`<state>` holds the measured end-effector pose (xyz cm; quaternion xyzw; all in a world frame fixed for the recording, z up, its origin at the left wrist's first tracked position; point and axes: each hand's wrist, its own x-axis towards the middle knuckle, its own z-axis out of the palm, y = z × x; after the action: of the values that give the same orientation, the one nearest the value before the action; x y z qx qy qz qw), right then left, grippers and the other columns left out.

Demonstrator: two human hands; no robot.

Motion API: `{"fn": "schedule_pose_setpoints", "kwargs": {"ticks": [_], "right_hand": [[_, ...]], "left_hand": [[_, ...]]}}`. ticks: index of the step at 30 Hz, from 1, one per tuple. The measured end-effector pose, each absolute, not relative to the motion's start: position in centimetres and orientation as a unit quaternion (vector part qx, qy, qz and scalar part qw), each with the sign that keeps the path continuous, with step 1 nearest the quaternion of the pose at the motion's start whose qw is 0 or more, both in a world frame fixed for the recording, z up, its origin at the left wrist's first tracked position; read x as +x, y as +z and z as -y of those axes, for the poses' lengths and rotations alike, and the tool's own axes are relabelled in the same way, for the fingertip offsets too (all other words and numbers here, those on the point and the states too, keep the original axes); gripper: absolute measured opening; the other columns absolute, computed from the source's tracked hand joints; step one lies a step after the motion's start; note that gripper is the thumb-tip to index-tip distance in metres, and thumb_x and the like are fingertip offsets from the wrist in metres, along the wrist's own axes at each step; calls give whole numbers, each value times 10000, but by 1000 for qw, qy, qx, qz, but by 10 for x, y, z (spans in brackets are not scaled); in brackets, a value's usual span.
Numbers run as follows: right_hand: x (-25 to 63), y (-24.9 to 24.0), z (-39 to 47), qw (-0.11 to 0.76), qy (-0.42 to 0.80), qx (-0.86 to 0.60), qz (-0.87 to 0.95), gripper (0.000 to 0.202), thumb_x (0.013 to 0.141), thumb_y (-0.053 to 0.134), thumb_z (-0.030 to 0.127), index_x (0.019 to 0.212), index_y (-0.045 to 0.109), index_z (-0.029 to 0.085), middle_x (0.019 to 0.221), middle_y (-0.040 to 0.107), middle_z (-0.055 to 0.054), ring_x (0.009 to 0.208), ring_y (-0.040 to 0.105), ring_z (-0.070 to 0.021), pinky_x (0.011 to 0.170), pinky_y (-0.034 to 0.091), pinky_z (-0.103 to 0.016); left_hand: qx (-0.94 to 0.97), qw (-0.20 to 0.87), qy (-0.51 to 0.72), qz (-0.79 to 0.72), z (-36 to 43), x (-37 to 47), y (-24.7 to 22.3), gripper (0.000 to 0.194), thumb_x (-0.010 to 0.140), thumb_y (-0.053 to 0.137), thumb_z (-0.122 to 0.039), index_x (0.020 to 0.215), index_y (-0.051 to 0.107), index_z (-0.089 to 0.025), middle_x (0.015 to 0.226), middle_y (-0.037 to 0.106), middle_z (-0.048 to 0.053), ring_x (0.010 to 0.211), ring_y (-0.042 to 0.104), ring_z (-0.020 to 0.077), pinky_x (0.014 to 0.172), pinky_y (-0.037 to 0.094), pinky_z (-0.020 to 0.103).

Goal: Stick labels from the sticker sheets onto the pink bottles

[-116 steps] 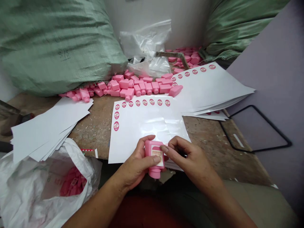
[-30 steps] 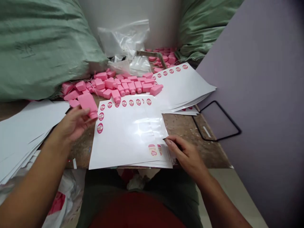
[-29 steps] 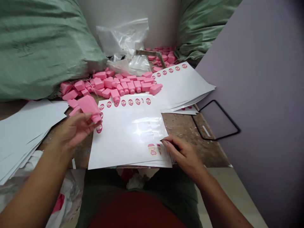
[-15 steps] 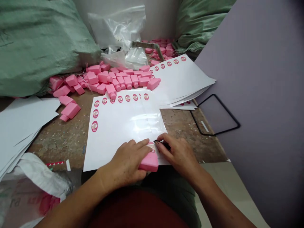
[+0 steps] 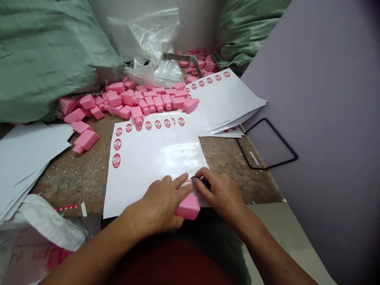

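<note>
A pink plastic bottle (image 5: pixel 189 207) lies at the table's near edge, and my left hand (image 5: pixel 162 202) is closed around it. The fingers of that hand press on a label on the bottle's upper face, mostly covered. Just to the right, my right hand (image 5: pixel 221 192) pinches a small dark tool (image 5: pixel 205 183) whose pointed tip is close to the bottle's top; most of it is hidden in the fingers. Under both hands lies a white sticker sheet (image 5: pixel 139 166) with round pink labels (image 5: pixel 117 144) along its top and left side.
Many pink bottles (image 5: pixel 158 103) are heaped at the back. More sticker sheets (image 5: pixel 219 103) lie at right, and white sheets (image 5: pixel 26 154) at left. A green sack (image 5: pixel 56 59), a clear plastic bag (image 5: pixel 145 35) and a black wire frame (image 5: pixel 281 164) surround the wooden table (image 5: pixel 80 174).
The bottle has tilted slightly, its base shifting right and down. My left index finger is stretched further over the label. My right hand stays nearly in place.
</note>
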<state>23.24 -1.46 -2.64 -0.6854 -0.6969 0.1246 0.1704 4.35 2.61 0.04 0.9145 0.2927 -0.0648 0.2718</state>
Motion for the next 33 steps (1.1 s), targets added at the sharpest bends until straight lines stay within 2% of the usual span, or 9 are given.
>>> {"fn": "schedule_pose_setpoints", "kwargs": {"ticks": [6,12,14,17,19,22,25,28,33], "right_hand": [[237,-26,15,218,243,-679,658,172,873,496,340,825,610,220,690,675,-4,618,598,-167,584,376,-268],[236,-27,15,163,114,-677,708,135,865,506,279,827,613,206,722,708,-23,635,607,-188,648,334,-315],[235,-28,14,148,92,-672,719,135,870,506,275,814,605,202,743,717,-28,642,607,-186,664,317,-322],[232,-30,11,139,85,-672,723,185,880,515,329,778,591,196,724,707,-30,613,578,-172,667,301,-327],[231,-30,9,145,89,-677,716,218,870,527,361,742,579,194,701,686,-27,589,538,-160,669,298,-331],[232,-29,8,204,171,-691,672,263,815,567,405,653,526,201,602,583,5,548,455,-135,614,301,-305],[237,-26,13,331,349,-683,549,342,754,597,487,607,451,215,536,430,46,506,381,-112,505,273,-256],[242,-18,21,430,470,-651,412,379,716,622,549,636,451,220,508,334,79,446,279,-83,434,203,-229],[235,3,24,456,471,-635,410,389,703,661,542,622,479,208,523,330,73,465,246,-74,429,183,-226]], "left_hand": [[910,279,-88,-294,-28,45,6,690,667,660,-288,1331,476,-236,1526,342,106,1069,540,336,856,475,477],[902,311,-76,-288,-30,38,8,566,662,684,-294,1213,560,-256,1550,293,95,1150,513,358,930,439,505],[879,369,-55,-298,-36,33,7,515,648,703,-305,1146,592,-243,1497,386,96,1163,512,348,955,425,487],[767,522,28,-371,-50,27,5,508,671,711,-395,1129,579,-221,1220,613,77,1034,581,274,900,460,411],[664,608,95,-426,-57,25,3,521,708,691,-468,1136,559,-202,1059,649,61,926,603,232,841,475,375],[561,675,147,-455,-61,24,-3,545,730,687,-508,1142,535,-185,1096,621,81,886,614,206,817,470,357],[515,710,172,-448,-61,24,-6,524,735,706,-476,1128,522,-184,1190,579,100,908,624,195,838,460,347],[510,716,189,-438,-59,24,-7,484,738,720,-436,1101,532,-177,1133,599,93,901,618,191,843,454,345],[473,726,265,-423,-41,28,2,451,747,734,-316,1132,534,-193,1047,615,61,903,587,170,802,449,293]]}}
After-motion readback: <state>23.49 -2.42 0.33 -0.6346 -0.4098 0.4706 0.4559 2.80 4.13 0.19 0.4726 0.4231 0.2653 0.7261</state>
